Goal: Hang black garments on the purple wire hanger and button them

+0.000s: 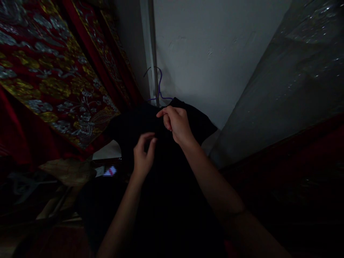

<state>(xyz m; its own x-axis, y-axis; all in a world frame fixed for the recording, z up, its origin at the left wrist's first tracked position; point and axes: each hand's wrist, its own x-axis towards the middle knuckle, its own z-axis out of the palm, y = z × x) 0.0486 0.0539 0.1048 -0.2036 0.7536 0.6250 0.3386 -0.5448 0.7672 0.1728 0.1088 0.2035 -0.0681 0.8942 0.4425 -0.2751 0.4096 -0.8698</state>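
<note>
A black short-sleeved garment (134,122) hangs on a purple wire hanger (160,80) in front of me. Over its chest, my left hand (143,154) has its fingers curled, with thumb and forefinger tips close together in a pinch. Higher up, just below the neckline, my right hand (176,123) is closed, its forefinger pointing left and the other fingers folded in. Whether either hand pinches the dark cloth or something thin is too dim to make out.
Red cloth with gold and silver embroidery (53,68) hangs at left. Behind the hanger are a narrow upright strip (149,39) and a pale wall (209,53). Shiny clear plastic sheeting (285,71) covers the right side. Dim clutter (61,172) sits at lower left.
</note>
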